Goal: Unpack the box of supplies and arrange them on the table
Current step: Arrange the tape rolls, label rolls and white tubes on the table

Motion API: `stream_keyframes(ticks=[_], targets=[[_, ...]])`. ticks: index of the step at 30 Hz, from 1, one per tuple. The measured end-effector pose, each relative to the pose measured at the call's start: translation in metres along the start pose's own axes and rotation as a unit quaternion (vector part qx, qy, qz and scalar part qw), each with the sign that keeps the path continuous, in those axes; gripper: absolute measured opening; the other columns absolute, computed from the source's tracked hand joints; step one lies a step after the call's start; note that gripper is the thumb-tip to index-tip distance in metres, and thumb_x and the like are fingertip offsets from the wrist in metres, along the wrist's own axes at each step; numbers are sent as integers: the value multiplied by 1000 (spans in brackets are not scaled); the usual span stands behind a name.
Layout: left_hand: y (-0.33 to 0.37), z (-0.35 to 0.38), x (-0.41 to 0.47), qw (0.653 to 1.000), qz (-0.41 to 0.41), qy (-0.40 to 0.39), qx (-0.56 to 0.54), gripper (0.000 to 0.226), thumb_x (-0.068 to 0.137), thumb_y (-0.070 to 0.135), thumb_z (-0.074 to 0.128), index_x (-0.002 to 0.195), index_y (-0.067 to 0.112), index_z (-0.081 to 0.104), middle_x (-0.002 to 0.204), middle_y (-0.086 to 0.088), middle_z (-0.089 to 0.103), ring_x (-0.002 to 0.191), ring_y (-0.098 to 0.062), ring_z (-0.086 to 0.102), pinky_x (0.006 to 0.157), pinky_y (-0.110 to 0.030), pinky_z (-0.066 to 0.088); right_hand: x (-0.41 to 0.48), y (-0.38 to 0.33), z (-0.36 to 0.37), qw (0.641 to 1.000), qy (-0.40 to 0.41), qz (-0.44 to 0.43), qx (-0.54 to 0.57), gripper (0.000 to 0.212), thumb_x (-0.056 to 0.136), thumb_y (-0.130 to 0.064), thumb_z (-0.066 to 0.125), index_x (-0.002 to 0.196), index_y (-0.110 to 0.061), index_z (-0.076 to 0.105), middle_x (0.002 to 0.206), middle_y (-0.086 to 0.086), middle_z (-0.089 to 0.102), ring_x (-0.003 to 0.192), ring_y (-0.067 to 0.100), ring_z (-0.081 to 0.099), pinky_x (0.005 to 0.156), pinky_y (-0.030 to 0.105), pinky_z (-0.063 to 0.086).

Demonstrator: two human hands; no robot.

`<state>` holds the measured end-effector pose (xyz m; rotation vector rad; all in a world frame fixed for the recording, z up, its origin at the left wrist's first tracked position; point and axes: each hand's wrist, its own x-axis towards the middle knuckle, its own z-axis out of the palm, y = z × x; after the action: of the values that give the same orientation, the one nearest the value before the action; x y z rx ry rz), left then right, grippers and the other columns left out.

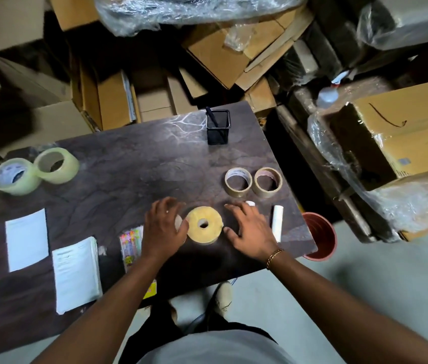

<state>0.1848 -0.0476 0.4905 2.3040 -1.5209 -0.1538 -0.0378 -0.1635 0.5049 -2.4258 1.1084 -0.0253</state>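
Observation:
A thick yellow tape roll [204, 224] lies flat on the dark table [128, 169], between my two hands. My left hand [164, 224] rests just left of it with fingers spread, partly covering a small pale roll [178, 222]. My right hand [249, 228] hovers just right of the yellow roll, fingers apart, holding nothing. Two brown tape rolls [238, 182] [267, 182] stand side by side beyond my right hand. Two clear tape rolls [15, 176] [56, 165] sit at the far left. A white tube [277, 222] lies right of my right hand.
A black mesh pen holder [218, 127] with a pen stands at the table's far edge. White paper [27, 239], a white pad [76, 274] and a colourful packet [131, 245] lie at the near left. Cardboard boxes [391, 135] surround the table; a red pot [320, 235] sits on the floor.

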Motion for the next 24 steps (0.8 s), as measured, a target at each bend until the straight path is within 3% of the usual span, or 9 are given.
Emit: stream_keyframes(ticks=[3, 6, 9, 12, 16, 19, 24], targets=[[-23, -7, -18, 999, -29, -23, 31, 52, 81, 53, 56, 127, 30, 58, 142, -2, 45, 129, -28, 41, 96, -47, 41, 2, -14, 13, 998, -22, -58, -5, 72, 86, -62, 47, 149, -31, 32, 153, 1, 35, 130, 26, 43, 105, 41, 41], [-34, -11, -35, 993, -57, -94, 35, 73, 79, 66, 51, 144, 35, 41, 158, -4, 26, 142, -31, 27, 108, -50, 31, 9, -31, 25, 994, -59, -87, -19, 88, 80, -72, 49, 153, -33, 21, 162, 4, 18, 137, 30, 36, 109, 45, 38], [-41, -6, -46, 986, -65, -150, 32, 92, 74, 75, 51, 153, 41, 17, 165, -6, 4, 149, -33, 14, 115, -52, 22, 17, -43, 34, 993, -90, -66, -42, 101, 73, -76, 55, 154, -39, 8, 165, 5, 0, 145, 34, 23, 112, 49, 36], [-45, 2, -49, 981, -67, -179, 23, 103, 73, 73, 58, 153, 44, 0, 164, -6, -10, 148, -34, 17, 116, -48, 28, 20, -48, 41, 992, -107, -41, -58, 104, 74, -71, 61, 154, -40, 3, 165, 5, -4, 142, 37, 27, 108, 50, 40], [-43, 6, -45, 985, -69, -157, -27, 93, 81, 56, 61, 153, 41, 5, 160, -8, 1, 142, -33, 28, 106, -42, 42, 24, -50, 45, 993, -112, -18, -12, 89, 82, -54, 62, 153, -40, 10, 160, 8, 9, 138, 36, 33, 105, 45, 43], [-49, 1, -41, 986, -63, -127, -85, 89, 80, 54, 60, 151, 45, 7, 156, -3, 7, 136, -30, 35, 101, -44, 47, 34, -52, 47, 997, -77, 4, 27, 84, 81, -61, 59, 151, -43, 15, 156, 5, 15, 136, 32, 38, 101, 43, 47], [-84, -27, 2, 977, -114, -60, -169, 91, 75, 56, 65, 150, 49, 14, 157, 0, 9, 136, -29, 41, 103, -42, 46, 95, -82, 42, 998, -30, 22, 47, 89, 79, -61, 66, 153, -32, 26, 153, 14, 21, 139, 35, 34, 114, 41, 34]])
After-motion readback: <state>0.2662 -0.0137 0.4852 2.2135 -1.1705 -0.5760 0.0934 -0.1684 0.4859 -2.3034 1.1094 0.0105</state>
